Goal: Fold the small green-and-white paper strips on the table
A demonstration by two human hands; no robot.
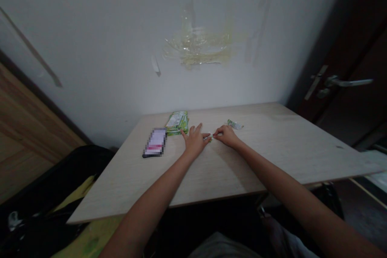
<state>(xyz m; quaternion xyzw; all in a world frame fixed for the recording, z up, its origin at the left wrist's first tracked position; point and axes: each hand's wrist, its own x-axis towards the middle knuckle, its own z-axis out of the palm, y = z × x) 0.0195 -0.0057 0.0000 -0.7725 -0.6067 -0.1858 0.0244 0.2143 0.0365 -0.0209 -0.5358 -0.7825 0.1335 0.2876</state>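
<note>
Over the middle of the table, my left hand point(195, 140) has its thumb and forefinger closed on a small white-and-green piece point(211, 137), while its other fingers are spread out. My right hand point(226, 135) pinches the same piece from the other side with its fingertips. The piece is too small to make out its kind, and fingers cover part of it. Just beyond my right hand lies a crumpled green-and-clear wrapper point(235, 124). A stack of green-and-white packets point(177, 122) rests beyond my left hand, to its left.
A phone point(155, 142) with a lit, blurred screen lies at the left of the pale wooden table point(242, 169). Behind the table rises a white wall point(121, 48) with tape on it. A dark door point(347, 100) with a metal handle stands at the right.
</note>
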